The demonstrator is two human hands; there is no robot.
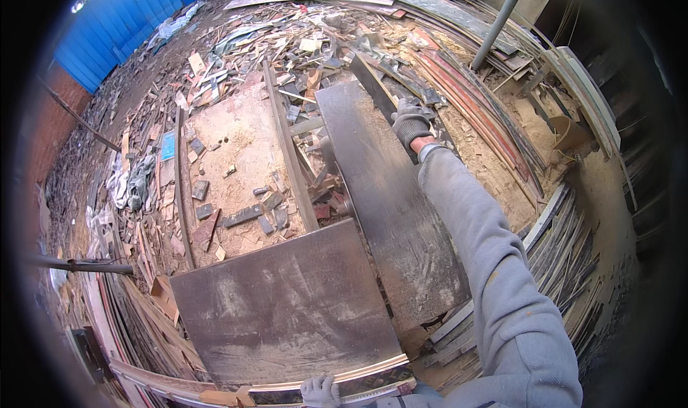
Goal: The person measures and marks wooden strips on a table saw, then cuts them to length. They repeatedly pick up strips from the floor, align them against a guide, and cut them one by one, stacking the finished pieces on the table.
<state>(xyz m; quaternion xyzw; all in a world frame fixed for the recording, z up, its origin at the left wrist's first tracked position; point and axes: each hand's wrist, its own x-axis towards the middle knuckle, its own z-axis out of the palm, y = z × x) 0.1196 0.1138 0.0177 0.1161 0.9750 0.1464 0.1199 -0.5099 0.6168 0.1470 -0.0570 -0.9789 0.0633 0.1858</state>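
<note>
Loose sawdust (369,112) on dark tabletop (390,200) could let dark rail (372,84) slip if pushed unevenly; long reach might cost balance. Right arm (487,250) stretched forward, gloved right hand (411,122) closed over rail at tabletop's right side. Left hand (319,391) low, fingers bent at pale-edged boards (365,370) along near edge; can't tell whether gripping, underside hidden

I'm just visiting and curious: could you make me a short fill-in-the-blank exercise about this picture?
1. The right hand is covered by a ____.
2. The sleeve on the right arm is ____ in colour.
3. Top or bottom: the left hand is near the picture's ____ edge.
4. The corrugated wall at the upper left is coloured ____.

Missing words: glove; grey; bottom; blue.
</note>
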